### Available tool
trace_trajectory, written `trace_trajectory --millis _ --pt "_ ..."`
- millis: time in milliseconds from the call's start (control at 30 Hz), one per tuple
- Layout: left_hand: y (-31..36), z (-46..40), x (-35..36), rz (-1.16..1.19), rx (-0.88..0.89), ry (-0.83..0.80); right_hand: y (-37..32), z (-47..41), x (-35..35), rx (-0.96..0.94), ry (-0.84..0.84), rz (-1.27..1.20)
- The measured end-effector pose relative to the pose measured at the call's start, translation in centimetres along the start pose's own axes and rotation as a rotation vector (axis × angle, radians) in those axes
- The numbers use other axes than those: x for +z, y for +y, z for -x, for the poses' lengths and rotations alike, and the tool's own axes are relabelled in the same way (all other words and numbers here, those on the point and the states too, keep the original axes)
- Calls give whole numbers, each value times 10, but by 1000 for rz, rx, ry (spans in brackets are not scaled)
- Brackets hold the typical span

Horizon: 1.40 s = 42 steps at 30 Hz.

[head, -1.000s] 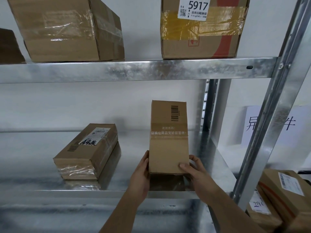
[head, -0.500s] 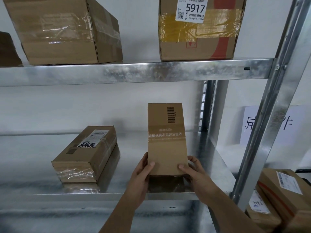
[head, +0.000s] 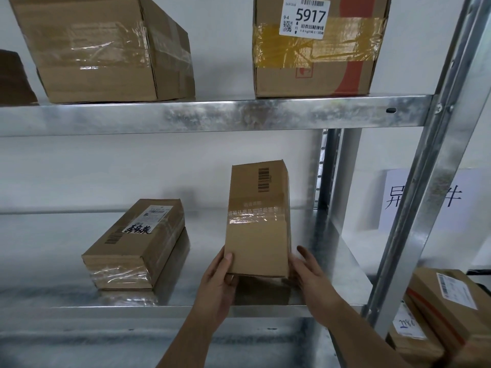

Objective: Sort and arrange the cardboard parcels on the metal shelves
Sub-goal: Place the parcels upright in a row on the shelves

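A tall narrow cardboard parcel (head: 256, 235) with a barcode and a taped band stands upright on the middle metal shelf (head: 334, 264), near its right end. My left hand (head: 216, 282) grips its lower left corner, thumb on the front face. My right hand (head: 309, 272) lies flat against the lower right side, fingers fairly straight. A flat labelled parcel (head: 138, 243) lies to the left on the same shelf, apart from the tall one.
The upper shelf (head: 212, 115) carries a large taped box (head: 106, 49), a box labelled 5917 (head: 316, 62) and a dark box (head: 13, 78) at the far left. A steel upright (head: 425, 181) stands on the right. Beyond it lie more parcels (head: 451, 314) and a paper sign (head: 393, 200).
The tall parcel has turned slightly, so its right side now shows. My left thumb came onto its front face; my right thumb left the front and that hand now lies along the side.
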<state>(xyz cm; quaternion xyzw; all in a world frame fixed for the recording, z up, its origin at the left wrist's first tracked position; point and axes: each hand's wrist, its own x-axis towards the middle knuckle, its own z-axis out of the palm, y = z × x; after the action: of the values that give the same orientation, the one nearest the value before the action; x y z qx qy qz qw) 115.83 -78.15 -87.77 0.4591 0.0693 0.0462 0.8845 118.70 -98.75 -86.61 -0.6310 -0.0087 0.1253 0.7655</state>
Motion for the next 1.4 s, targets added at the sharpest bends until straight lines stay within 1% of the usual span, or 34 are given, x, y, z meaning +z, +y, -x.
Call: trace_trajectory --millis 100,167,300,367,433,567,667,733,1100,1200,1333,1400 --pt "-5 -3 4 74 -7 86 -7 7 4 1 -73 -7" --pt "-6 -5 11 43 6 142 -12 11 6 14 -79 -46" --pt "-6 -12 15 -229 92 298 -16 15 8 11 -51 -73" --pt "-9 -14 14 -398 119 328 -15 14 8 14 -46 -87" --pt "-8 -12 17 -466 102 319 -13 13 7 22 -57 -80" --pt "-4 -5 27 -387 -29 213 -13 14 6 20 -69 -59" --pt "0 1 28 -385 -60 121 -15 15 6 25 -83 -27" --pt "3 3 26 -402 -61 93 -17 16 8 26 -85 -4" --pt "2 5 27 -384 -55 102 -19 18 7 43 -96 14" --pt "2 4 28 -381 -72 110 -18 17 7 53 -66 34" --pt "7 4 30 -283 -166 206 -21 12 15 126 -27 77" --pt "12 6 32 -254 -196 195 -25 9 15 175 15 67"
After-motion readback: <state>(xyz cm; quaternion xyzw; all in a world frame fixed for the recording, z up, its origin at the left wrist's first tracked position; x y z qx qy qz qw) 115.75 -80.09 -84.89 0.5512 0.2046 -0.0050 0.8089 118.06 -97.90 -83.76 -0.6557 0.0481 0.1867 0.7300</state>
